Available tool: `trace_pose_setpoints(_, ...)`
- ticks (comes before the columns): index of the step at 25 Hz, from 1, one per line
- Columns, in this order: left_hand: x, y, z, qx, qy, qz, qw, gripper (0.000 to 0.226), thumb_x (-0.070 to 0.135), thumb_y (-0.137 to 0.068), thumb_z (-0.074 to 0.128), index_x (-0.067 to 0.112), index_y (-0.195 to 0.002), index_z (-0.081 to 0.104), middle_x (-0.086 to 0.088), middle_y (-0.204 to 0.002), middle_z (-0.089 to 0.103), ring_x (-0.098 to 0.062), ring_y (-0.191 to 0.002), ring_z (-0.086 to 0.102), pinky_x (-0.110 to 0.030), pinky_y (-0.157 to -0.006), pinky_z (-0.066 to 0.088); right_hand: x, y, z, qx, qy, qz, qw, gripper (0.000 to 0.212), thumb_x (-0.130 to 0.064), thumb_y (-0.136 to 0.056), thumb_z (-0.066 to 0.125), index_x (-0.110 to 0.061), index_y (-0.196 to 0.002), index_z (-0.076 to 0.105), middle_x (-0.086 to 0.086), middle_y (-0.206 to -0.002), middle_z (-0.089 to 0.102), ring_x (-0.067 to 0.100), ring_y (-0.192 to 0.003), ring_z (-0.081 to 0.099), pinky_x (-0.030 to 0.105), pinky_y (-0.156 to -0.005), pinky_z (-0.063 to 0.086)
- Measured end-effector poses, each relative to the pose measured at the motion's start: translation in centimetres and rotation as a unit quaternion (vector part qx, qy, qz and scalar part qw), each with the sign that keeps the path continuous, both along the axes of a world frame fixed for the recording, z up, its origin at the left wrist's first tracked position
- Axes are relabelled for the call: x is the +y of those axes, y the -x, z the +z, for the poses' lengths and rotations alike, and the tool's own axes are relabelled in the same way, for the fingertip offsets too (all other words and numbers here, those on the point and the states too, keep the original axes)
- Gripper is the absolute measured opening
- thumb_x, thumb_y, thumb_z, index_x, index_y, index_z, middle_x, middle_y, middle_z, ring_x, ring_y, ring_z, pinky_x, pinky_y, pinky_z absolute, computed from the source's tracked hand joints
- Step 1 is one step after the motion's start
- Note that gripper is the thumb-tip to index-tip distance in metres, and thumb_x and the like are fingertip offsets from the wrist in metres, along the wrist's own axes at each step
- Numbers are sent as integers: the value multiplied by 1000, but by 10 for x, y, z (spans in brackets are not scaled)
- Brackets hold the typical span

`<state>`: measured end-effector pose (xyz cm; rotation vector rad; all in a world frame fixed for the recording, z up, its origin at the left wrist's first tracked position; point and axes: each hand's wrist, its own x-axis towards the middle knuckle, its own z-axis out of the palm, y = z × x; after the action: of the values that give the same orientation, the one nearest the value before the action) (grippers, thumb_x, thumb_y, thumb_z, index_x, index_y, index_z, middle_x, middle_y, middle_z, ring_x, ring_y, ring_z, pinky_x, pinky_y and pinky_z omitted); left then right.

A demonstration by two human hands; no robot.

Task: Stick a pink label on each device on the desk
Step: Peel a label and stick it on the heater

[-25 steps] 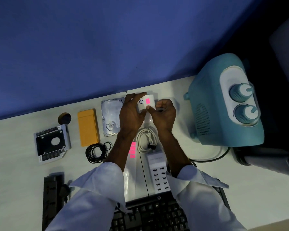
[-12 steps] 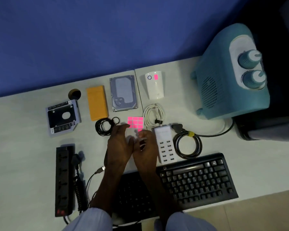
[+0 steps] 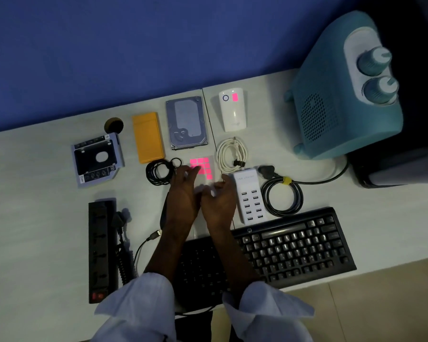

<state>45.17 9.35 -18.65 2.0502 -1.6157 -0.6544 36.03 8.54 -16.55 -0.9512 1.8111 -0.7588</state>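
Left hand (image 3: 183, 193) fingertips overlap the pink label sheet (image 3: 203, 167) — right hand (image 3: 219, 201) beside.

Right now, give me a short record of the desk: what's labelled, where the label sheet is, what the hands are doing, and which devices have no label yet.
labelled: white plug-in device, pink label near its top
label sheet: centre of desk, between black cable coil and white cable
left hand: fingers over the sheet
right hand: beside USB charger
holding: cannot tell, blurred
no label visible: hard drive, orange case, drive caddy, USB charger, power strip, keyboard
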Motion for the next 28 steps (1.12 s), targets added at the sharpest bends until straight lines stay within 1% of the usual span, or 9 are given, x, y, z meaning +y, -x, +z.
trace_pose_setpoints(2, 0, -1, -2, -4, 3, -1, 1000, 44, 24, -92, 66, 19, -135, 57, -6, -133, 51, -23, -122, 53, -33, -99, 48, -11, 1, 0, 22, -17, 9, 1000, 30, -22, -85, 66, -16, -113, 61, 2, -101, 69, 17, -95, 67, 32, -81, 53)
trace_pose_setpoints(5, 3, -3, -4, 19, 0, 0, 1000, 48, 20, -87, 70, 21, -133, 58, -3, -132, 52, -22, -117, 57, -37, -94, 53, -19, 6, 2, 47, -36, 26, 998, 9, -20, -89, 64, -19, -96, 70, -5, -93, 70, 11, -86, 65, 19, -73, 40)
trace_pose_setpoints(7, 6, -4, -1, 50, 10, 23, 998, 46, 17, -85, 73, 22, -129, 60, 1, -130, 54, -18, -115, 59, -39, -93, 54, -16, 8, 1, 35, -35, 23, 998, 7, -17, -88, 67, -18, -90, 73, -9, -83, 68, 6, -76, 61, 18, -69, 41)
trace_pose_setpoints(10, 10, -3, 5, 80, 46, 26, 995, 39, 9, -82, 72, 22, -118, 67, 5, -122, 59, -13, -112, 60, -37, -88, 56, -10, 13, -5, 16, -7, 15, 1000, 6, -15, -85, 72, -14, -88, 77, -2, -85, 76, 7, -75, 65, 14, -69, 46)
trace_pose_setpoints(14, 10, 0, 11, 76, 48, 22, 996, 25, 30, -93, 65, 22, -116, 70, 5, -116, 67, -12, -106, 64, -38, -91, 55, -11, 18, -10, -50, -13, 22, 998, 12, -8, -87, 69, -7, -94, 79, 6, -93, 78, 12, -85, 68, 21, -82, 50)
trace_pose_setpoints(19, 7, 3, 15, 78, 35, 32, 996, 23, 28, -93, 67, 19, -114, 74, 0, -111, 73, -15, -101, 68, -34, -95, 54, -13, 22, -12, -78, -5, 32, 996, 16, 0, -87, 66, -5, -96, 78, 0, -87, 74, 13, -84, 68, 26, -86, 54)
trace_pose_setpoints(22, 4, 1, 21, 66, 40, 25, 997, 23, 30, -94, 65, 18, -111, 75, -1, -107, 75, -17, -95, 70, -36, -90, 56, -13, 24, -11, -71, 23, 60, 995, 16, 0, -88, 66, -6, -96, 79, -6, -86, 71, 5, -81, 66, 16, -82, 50)
trace_pose_setpoints(25, 2, 2, 27, 65, 36, 24, 997, 25, 30, -94, 61, 16, -108, 76, -3, -104, 76, -19, -94, 70, -37, -91, 55, -12, 24, -11, -60, 17, 60, 996, 17, -1, -88, 65, -8, -95, 78, -3, -89, 74, 8, -83, 66, 21, -82, 50)
trace_pose_setpoints(28, 3, 1, 27, 122, 48, 90, 987, 16, 27, -95, 63, 21, -103, 76, 3, -100, 76, -14, -89, 71, -40, -84, 58, -6, 23, -6, 27, 68, 56, 996, 16, -5, -85, 64, -14, -94, 74, -3, -88, 74, 9, -80, 66, 25, -79, 53)
